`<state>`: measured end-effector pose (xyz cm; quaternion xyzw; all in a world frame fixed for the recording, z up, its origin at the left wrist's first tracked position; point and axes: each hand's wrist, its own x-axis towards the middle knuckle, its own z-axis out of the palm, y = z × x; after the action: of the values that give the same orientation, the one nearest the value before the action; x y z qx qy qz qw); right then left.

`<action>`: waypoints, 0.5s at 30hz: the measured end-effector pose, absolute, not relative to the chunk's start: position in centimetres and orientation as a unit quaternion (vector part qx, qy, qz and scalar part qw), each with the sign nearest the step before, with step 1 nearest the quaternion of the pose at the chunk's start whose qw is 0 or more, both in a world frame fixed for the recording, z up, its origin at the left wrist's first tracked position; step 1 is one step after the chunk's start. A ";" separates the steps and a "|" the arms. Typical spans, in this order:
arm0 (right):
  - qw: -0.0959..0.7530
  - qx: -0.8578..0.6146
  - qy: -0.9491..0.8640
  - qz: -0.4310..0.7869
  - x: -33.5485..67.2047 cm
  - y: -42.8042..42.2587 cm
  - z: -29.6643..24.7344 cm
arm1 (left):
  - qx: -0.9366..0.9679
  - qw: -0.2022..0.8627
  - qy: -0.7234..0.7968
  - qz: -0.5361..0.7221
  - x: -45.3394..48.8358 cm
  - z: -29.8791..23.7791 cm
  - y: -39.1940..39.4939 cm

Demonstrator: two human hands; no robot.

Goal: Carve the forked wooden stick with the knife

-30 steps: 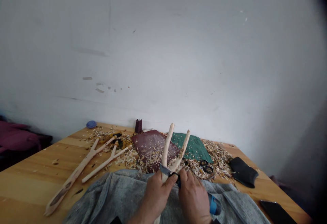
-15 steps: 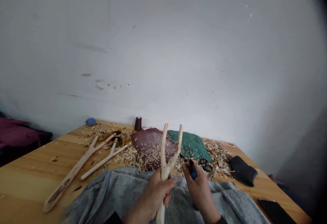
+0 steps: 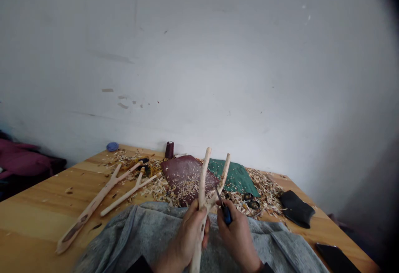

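My left hand (image 3: 188,235) is closed round the stem of a pale forked stick (image 3: 204,181), just below the fork, holding it upright over a grey cloth (image 3: 124,239). My right hand (image 3: 235,233) grips a knife with a blue handle (image 3: 225,212). Its blade points up and touches the right prong near the fork.
The wooden table (image 3: 34,210) carries two more carved forked sticks (image 3: 102,196), a heap of wood shavings (image 3: 264,190), a dark red sheet (image 3: 183,173), a green sheet (image 3: 238,175), a thread spool (image 3: 169,149), a black pouch (image 3: 296,208) and a phone (image 3: 338,256). A white wall stands behind.
A second ago the knife blade lay across the fork's base. My right hand then drew away to the right, and now it is back with the blade against the right prong.
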<state>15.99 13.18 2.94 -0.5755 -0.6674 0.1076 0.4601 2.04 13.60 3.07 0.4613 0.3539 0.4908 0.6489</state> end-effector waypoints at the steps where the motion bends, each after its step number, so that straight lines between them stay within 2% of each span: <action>1: 0.439 -0.578 -0.681 0.093 16.1 13.1 2.9 | 0.445 0.664 0.337 0.497 2.0 3.0 13.6; 7: 0.262 -0.616 -0.743 -0.015 15.9 12.2 3.3 | 0.417 0.696 0.331 0.482 1.8 2.7 13.9; 15: 0.189 -0.639 -0.745 -0.030 15.6 11.8 4.0 | 0.504 0.617 0.333 0.505 1.5 3.0 13.7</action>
<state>15.61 11.81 4.04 -0.6392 -0.7448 -0.0296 0.1890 1.53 13.66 3.03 0.5037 0.3329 0.5053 0.6166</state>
